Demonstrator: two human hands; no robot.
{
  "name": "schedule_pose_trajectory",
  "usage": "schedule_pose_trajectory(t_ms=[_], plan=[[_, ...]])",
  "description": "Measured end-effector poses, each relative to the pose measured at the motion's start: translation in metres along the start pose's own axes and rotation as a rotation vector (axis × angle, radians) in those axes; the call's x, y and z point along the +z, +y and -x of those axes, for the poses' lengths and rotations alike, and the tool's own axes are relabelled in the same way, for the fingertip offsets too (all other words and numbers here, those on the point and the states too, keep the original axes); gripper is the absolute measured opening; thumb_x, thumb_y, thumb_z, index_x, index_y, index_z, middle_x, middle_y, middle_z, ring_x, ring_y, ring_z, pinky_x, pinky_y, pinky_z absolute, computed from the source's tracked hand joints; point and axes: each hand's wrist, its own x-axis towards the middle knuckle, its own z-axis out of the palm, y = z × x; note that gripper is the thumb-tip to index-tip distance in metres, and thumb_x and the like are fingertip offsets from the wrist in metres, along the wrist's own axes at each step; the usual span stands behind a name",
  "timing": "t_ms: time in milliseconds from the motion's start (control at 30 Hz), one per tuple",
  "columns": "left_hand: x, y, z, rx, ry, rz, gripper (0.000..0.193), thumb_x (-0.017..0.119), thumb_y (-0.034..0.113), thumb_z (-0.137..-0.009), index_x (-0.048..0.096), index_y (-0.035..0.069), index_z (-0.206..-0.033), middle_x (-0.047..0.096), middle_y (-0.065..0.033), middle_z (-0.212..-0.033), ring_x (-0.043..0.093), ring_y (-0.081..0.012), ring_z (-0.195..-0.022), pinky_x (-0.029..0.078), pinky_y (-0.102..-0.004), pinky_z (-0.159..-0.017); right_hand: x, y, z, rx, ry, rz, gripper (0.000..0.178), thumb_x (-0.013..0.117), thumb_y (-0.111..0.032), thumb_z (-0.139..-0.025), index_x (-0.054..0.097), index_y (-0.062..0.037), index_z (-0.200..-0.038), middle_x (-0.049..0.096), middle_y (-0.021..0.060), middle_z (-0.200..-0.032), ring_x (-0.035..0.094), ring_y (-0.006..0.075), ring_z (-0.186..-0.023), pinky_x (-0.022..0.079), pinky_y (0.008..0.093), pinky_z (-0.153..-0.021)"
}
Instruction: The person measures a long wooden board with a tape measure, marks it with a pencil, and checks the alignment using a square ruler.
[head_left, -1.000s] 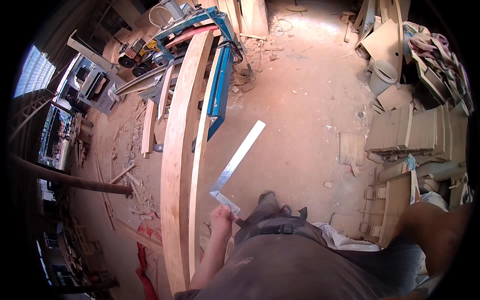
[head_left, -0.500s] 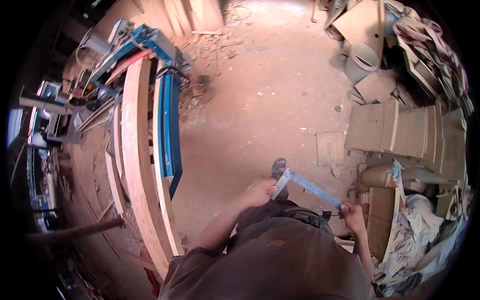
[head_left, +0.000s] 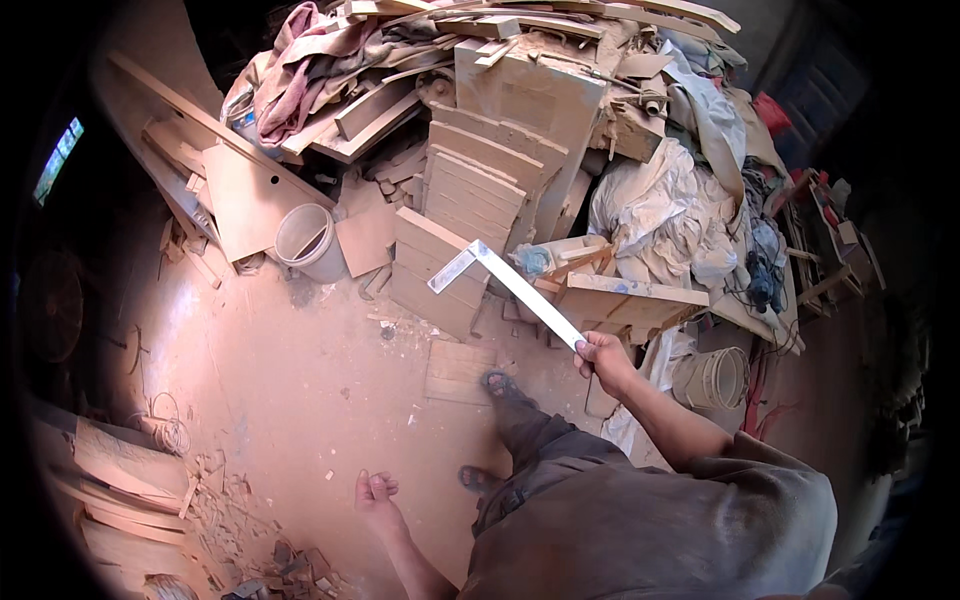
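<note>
My right hand (head_left: 604, 361) grips the end of the long blade of a metal try square (head_left: 530, 297). The square is held out in front of me, its shorter arm (head_left: 453, 271) at the far end, angled down to the left. Behind it stand stacked wooden boards (head_left: 470, 190). My left hand (head_left: 376, 496) hangs low over the dusty floor, away from the square. Its fingers are curled in, with nothing seen in them.
A whitish bucket (head_left: 308, 243) stands beside leaning panels (head_left: 245, 205). Pale crumpled sheeting (head_left: 650, 215) and piled planks lie at the back right, and another bucket (head_left: 710, 378) lies on its side below. Wood scraps (head_left: 235, 520) litter the floor at lower left. A flat board (head_left: 460, 371) lies near my foot.
My left hand has let go of the square's short arm and dropped away. The right hand still holds the blade. My view has turned right, from the blue-framed machine to the piled boards.
</note>
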Motion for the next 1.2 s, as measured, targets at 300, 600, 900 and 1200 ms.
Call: schedule_pose_trajectory(t_ms=[300, 600, 900, 1200], plan=[[0.107, -0.001, -0.036, -0.116, -0.022, 0.058, 0.045, 0.057, 0.009, -0.101, 0.044, -0.011, -0.139, 0.068, -0.0123, -0.090, 0.063, -0.0159, -0.071, 0.054, -0.0272, -0.065, -0.091, -0.253, -0.267, -0.439, 0.356, -0.271, 0.013, 0.047, -0.006, -0.098, 0.058, -0.0023, -0.092, 0.061, 0.0069, -0.074, 0.047, 0.0109, -0.047, 0.035, 0.0270, -0.041], [0.185, 0.011, -0.013, -0.189, 0.031, -0.094, 0.012, 0.057, 0.006, -0.099, 0.066, 0.002, -0.106, 0.063, 0.0004, -0.082, 0.058, -0.0078, -0.075, 0.050, -0.0252, -0.071, -0.194, -0.401, -0.429, -0.259, 0.298, 0.065, 0.011, 0.047, -0.008, -0.098, 0.057, -0.0021, -0.098, 0.059, 0.0036, -0.074, 0.047, 0.0070, -0.052, 0.037, 0.0217, -0.043], [0.155, -0.031, 0.041, -0.209, 0.384, 0.111, 0.016, 0.061, 0.013, -0.093, 0.069, 0.005, -0.104, 0.061, -0.0045, -0.070, 0.054, -0.0129, -0.066, 0.046, -0.0335, -0.062, -0.121, -0.317, -0.477, -0.259, 0.381, 0.348, 0.016, 0.046, -0.012, -0.097, 0.058, -0.0026, -0.100, 0.062, 0.0059, -0.080, 0.054, 0.0127, -0.060, 0.045, 0.0256, -0.049], [-0.001, -0.087, 0.210, -0.385, 0.837, 0.357, 0.044, 0.063, 0.018, -0.099, 0.055, -0.001, -0.138, 0.069, -0.0041, -0.092, 0.064, -0.0120, -0.080, 0.055, -0.0297, -0.075, -0.011, -0.170, -0.379, -0.172, 0.345, 0.359, 0.021, 0.046, -0.017, -0.096, 0.059, -0.0031, -0.102, 0.064, 0.0083, -0.086, 0.061, 0.0185, -0.067, 0.053, 0.0295, -0.055]])
